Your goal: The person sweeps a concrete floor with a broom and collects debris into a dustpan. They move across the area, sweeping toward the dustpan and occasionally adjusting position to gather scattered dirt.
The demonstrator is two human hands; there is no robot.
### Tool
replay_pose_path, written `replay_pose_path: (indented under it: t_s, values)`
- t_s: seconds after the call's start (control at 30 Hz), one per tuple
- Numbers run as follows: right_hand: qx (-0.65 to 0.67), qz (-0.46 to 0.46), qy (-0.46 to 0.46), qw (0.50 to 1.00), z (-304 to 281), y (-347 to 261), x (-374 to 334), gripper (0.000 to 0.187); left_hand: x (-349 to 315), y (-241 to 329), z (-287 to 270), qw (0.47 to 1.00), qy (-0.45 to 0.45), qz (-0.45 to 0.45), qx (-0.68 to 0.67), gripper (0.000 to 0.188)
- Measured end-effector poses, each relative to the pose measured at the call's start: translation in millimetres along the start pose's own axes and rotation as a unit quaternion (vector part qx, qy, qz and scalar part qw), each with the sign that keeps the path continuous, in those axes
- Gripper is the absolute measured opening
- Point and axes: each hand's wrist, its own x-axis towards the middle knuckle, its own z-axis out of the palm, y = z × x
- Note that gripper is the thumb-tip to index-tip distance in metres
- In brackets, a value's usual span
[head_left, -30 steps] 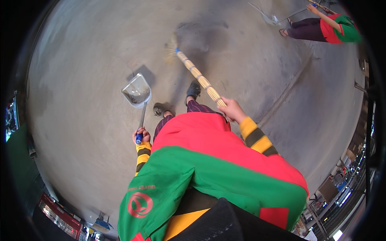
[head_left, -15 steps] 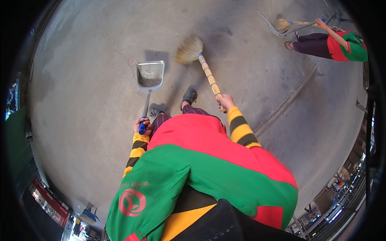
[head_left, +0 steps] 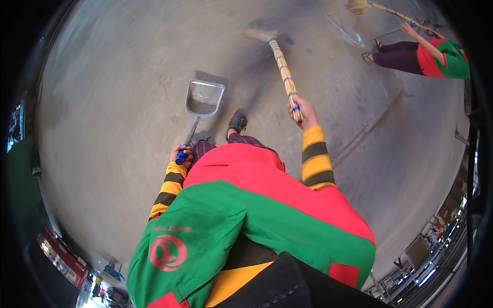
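My left hand [head_left: 182,155] is closed round the blue grip of a long-handled metal dustpan [head_left: 204,98]. The pan hangs out in front of my feet, with some dark dirt or debris inside it. My right hand [head_left: 304,113] grips the end of a straw broom [head_left: 282,64], its pale handle bound with blue bands. The bristles, blurred, point away from me and to the left, beyond the dustpan and to its right. Whether they touch the floor I cannot tell.
Concrete floor [head_left: 113,128] spreads all round, with a long groove [head_left: 370,126] at the right. At the upper right a co-worker [head_left: 436,56] in green and red holds another straw broom [head_left: 393,11] and a dustpan [head_left: 354,37]. A blue chair [head_left: 114,273] stands at the lower left.
My broom has swung forward and to the right, its bristles fanning left. The dustpan has shifted slightly right. The co-worker's broom has lifted away from their dustpan.
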Motion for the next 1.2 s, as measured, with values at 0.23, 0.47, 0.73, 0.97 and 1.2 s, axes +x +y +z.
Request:
replay_pose_path:
  t_s: [0.23, 0.47, 0.73, 0.97, 1.2]
  values:
    - [0.15, -0.001, -0.044, 0.988, 29, -37, 118, 0.022, -5, -8, -3, 0.999, -0.036, 0.038, 0.012, 0.006]
    - [-0.002, 0.019, 0.002, 1.0, 2, -73, 162, 0.022, 72, -4, 121, 0.989, -0.081, 0.102, -0.075, 0.01]
    - [-0.085, 0.111, -0.096, 0.986, 43, -228, 174, 0.021, 101, 35, 231, 0.979, 0.023, 0.191, 0.068, 0.011]
    - [-0.113, 0.1, -0.095, 0.984, 98, -312, 188, 0.023, 68, -13, 250, 0.963, 0.014, 0.268, -0.015, 0.013]
    - [-0.008, 0.17, -0.147, 0.974, 134, -444, 220, 0.03, 50, -71, 348, 0.957, 0.037, 0.283, -0.045, 0.013]
